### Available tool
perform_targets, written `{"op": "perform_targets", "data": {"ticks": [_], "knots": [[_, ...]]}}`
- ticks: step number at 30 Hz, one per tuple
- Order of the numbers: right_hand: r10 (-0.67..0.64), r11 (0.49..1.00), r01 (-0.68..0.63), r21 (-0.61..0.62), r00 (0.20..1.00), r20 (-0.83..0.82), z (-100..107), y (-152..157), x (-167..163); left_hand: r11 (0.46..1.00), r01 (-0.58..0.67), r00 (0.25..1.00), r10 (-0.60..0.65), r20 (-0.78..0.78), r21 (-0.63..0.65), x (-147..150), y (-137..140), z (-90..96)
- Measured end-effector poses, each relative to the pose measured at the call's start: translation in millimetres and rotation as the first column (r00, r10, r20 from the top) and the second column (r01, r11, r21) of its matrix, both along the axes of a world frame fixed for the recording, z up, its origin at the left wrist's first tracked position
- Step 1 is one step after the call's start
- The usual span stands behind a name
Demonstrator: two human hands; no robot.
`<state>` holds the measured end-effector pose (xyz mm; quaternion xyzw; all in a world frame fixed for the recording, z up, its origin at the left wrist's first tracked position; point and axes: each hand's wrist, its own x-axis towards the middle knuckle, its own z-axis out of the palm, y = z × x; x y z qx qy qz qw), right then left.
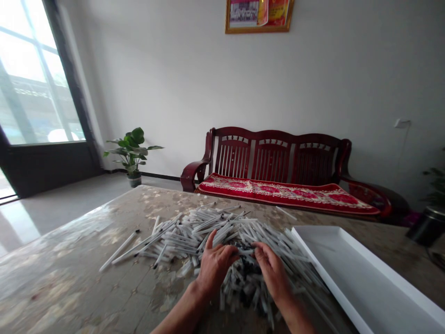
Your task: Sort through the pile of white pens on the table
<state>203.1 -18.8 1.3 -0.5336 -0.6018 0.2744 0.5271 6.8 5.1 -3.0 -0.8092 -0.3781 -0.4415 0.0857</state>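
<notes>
Between my two hands is a pale, translucent pen [246, 252], held level over a heap. The thumb and fingers of my left hand [216, 262] pinch one end of it, with one finger sticking up. At the other end, my right hand [273, 269] closes its fingertips around the pen; its wrist is smeared by motion. Beyond and around the hands spreads a large pile of white pens [208, 222], some with black ends. Below them lies a heap of short clear pieces with dark parts, like pen caps [239, 287], too blurred to make out fully.
A shallow white tray [368, 278] stands on the right of the patterned table [86, 283]. Loose pens [120, 250] lie left of the pile. Past the table are a dark red wooden bench [271, 157] and a potted plant [132, 153].
</notes>
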Motion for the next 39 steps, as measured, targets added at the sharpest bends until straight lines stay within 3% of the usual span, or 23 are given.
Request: {"op": "perform_targets", "data": {"ticks": [4, 12, 16, 27, 35, 39], "knots": [[0.026, 0.999, -0.023, -0.037, 0.997, 0.07, -4, 3, 2, 1.0, -0.007, 1.0, 0.006, -0.015, -0.027, 1, 1, -0.6], [-0.063, 0.995, 0.062, 0.074, 0.998, 0.006, 2, 4, 4, 1.0, -0.02, 1.0, 0.021, 0.007, -0.019, 0, 3, 0.7], [-0.052, 0.996, 0.053, 0.075, 0.999, -0.015, 2, 5, 4, 1.0, -0.023, 1.0, 0.023, -0.002, -0.003, -1, 1, 2.8], [-0.121, 0.983, 0.089, 0.159, 0.971, 0.205, 0, 2, 4, 1.0, -0.007, 1.0, 0.007, -0.006, -0.023, -2, 2, 0.2], [-0.411, 0.903, 0.384, 0.194, 0.903, 0.125, -12, 21, 36, 0.98, -0.201, 0.98, 0.201, 0.009, -0.008, -27, 11, 5.5], [-0.45, 0.891, 0.434, 0.134, 0.885, 0.123, -13, 23, 44, 0.965, -0.261, 0.964, 0.261, 0.057, -0.018, -33, 15, 2.5]]}}
